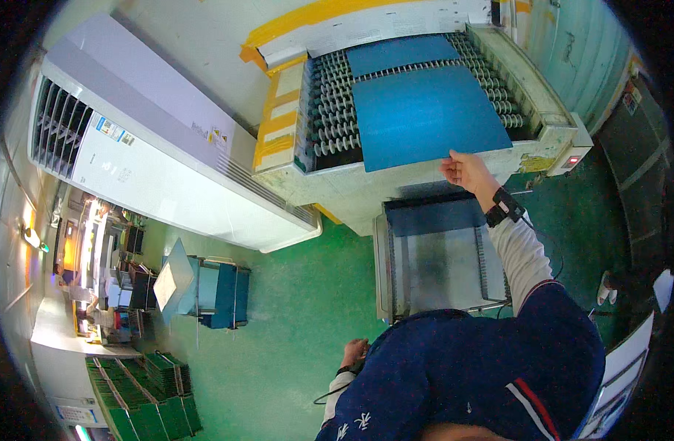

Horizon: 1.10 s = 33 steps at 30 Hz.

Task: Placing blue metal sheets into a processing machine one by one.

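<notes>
A flat blue panel [429, 114] lies on the conveyor's rollers, its near edge sticking out over the machine's front. My right hand [465, 171] reaches out to that edge, with thumb and fingers pinched on it near the right corner. Farther back, a second blue panel [403, 53] rests flat on the rollers. My left hand [357, 349] hangs low beside my body, away from the machine. Its fingers look curled, and whatever may be inside them is hidden.
The roller conveyor [329, 110] has raised side walls. Below it stands a slotted metal rack [440, 268] close to my body. A tall white air conditioner [168, 169] is on the left. Farther off are a cart with panels [223, 294] and green racks [142, 397].
</notes>
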Tool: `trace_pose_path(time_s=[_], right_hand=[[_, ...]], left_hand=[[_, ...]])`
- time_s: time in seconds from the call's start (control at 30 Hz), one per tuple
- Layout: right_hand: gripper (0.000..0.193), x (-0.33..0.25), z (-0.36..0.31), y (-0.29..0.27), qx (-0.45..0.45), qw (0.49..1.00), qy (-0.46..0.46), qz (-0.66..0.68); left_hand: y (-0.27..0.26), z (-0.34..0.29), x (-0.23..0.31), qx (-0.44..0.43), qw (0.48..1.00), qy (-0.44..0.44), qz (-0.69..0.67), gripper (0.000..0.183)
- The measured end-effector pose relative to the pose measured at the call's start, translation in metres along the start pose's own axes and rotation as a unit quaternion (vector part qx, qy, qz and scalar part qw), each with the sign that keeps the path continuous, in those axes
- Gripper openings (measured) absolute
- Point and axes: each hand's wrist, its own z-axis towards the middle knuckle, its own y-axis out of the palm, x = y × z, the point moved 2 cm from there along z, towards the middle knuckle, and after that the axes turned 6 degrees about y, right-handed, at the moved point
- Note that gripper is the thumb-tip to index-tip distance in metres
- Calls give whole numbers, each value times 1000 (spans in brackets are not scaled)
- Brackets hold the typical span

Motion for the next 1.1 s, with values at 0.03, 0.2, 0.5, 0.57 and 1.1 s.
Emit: trace_pose_path(time_s=[0.03, 0.2, 0.5, 0.57, 1.1], right_hand=[[31, -1, 0, 9, -8, 1000, 2, -3], [31, 0, -5, 4, 7, 1000, 11, -8], [29, 1, 12, -8, -35, 999, 0, 27], [30, 1, 11, -2, -25, 999, -6, 21], [24, 72, -14, 3, 156, 749, -345, -544]], left_hand=[[-4, 0, -17, 0, 998, 65, 24, 20], [5, -1, 2, 36, 997, -62, -29, 22], [-3, 33, -45, 6, 955, 109, 278, 25], [-7, 33, -57, -56, 861, 316, 395, 27], [-14, 31, -85, -1, 973, 163, 161, 34]])
